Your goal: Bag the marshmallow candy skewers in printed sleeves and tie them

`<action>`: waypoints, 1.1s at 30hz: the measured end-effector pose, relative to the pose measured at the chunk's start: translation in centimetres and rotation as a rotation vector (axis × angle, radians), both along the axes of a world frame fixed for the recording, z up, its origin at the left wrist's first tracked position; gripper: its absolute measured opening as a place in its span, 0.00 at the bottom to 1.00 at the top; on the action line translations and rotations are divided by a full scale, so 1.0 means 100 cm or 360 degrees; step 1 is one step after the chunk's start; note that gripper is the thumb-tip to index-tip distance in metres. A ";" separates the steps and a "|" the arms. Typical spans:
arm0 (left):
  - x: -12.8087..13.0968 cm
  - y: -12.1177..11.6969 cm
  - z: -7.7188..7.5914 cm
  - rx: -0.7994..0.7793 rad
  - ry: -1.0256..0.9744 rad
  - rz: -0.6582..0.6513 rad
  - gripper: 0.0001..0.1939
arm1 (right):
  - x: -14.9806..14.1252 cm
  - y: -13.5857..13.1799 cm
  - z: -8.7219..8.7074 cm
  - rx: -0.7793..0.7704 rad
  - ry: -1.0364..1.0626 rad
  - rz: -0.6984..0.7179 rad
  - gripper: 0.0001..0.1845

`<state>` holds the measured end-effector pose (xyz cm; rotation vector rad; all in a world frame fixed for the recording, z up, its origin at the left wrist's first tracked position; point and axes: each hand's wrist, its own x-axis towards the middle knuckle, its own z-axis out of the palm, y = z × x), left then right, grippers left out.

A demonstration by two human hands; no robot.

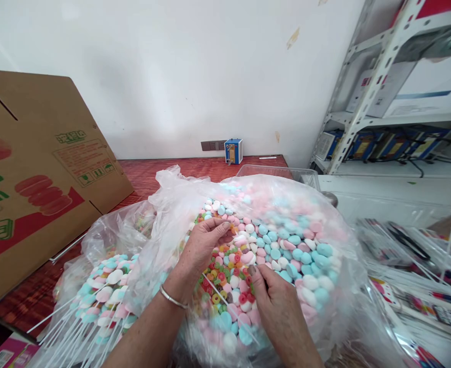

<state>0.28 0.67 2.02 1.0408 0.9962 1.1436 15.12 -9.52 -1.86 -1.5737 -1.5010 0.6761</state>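
Room: white wall (195,76), red-brown surface (144,168), cardboard box (37,133) at left, white metal shelf (363,107) at far right. Near middle: one open clear plastic bag (287,189), holding pink, white and blue marshmallows (275,254) with ring-shaped gummies (221,276) among them; one white stick (220,294) slanting across these. Near left: sweets on sticks (108,291), bunched. Left hand (204,243): over the gummies, thumb and forefinger nearly together at an orange gummy (232,229); firm hold cannot be told. Right hand (277,296): over the nearer sweets, thumb and fingertips drawn close; anything between them cannot be made out. Handling, judged: marshmallows light, soft, easily dented, best taken lightly by the sides; gummies springy, perhaps tacky, best pinched at the rim; stick thin, fairly stiff, best held near one end.
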 end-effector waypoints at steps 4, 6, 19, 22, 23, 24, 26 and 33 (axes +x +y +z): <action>0.003 -0.004 -0.001 -0.0095 -0.0195 0.0001 0.17 | 0.000 -0.003 0.000 -0.0011 -0.0020 -0.0009 0.22; 0.004 -0.005 -0.002 -0.0135 -0.0261 0.0006 0.17 | 0.000 -0.004 -0.001 0.0000 -0.0029 -0.0007 0.22; 0.008 -0.010 -0.008 -0.0175 -0.0360 -0.0099 0.13 | -0.002 -0.003 0.000 -0.0050 -0.0131 -0.0028 0.20; 0.015 -0.015 -0.007 -0.0286 -0.0538 -0.0175 0.10 | -0.005 -0.006 0.002 0.0086 -0.0240 -0.0026 0.16; 0.017 -0.018 -0.006 -0.0317 -0.0631 -0.0172 0.09 | -0.005 -0.007 0.003 0.0136 -0.0293 -0.0012 0.15; 0.020 -0.021 -0.004 -0.0338 -0.0732 -0.0148 0.08 | -0.006 -0.008 0.003 0.0171 -0.0345 -0.0003 0.16; 0.025 -0.028 -0.001 -0.0358 -0.0912 -0.0095 0.07 | -0.007 -0.012 0.001 0.0178 -0.0406 -0.0019 0.19; 0.047 -0.055 -0.004 -0.0333 -0.0878 -0.0029 0.15 | -0.010 -0.024 -0.012 0.0250 -0.0427 -0.0120 0.18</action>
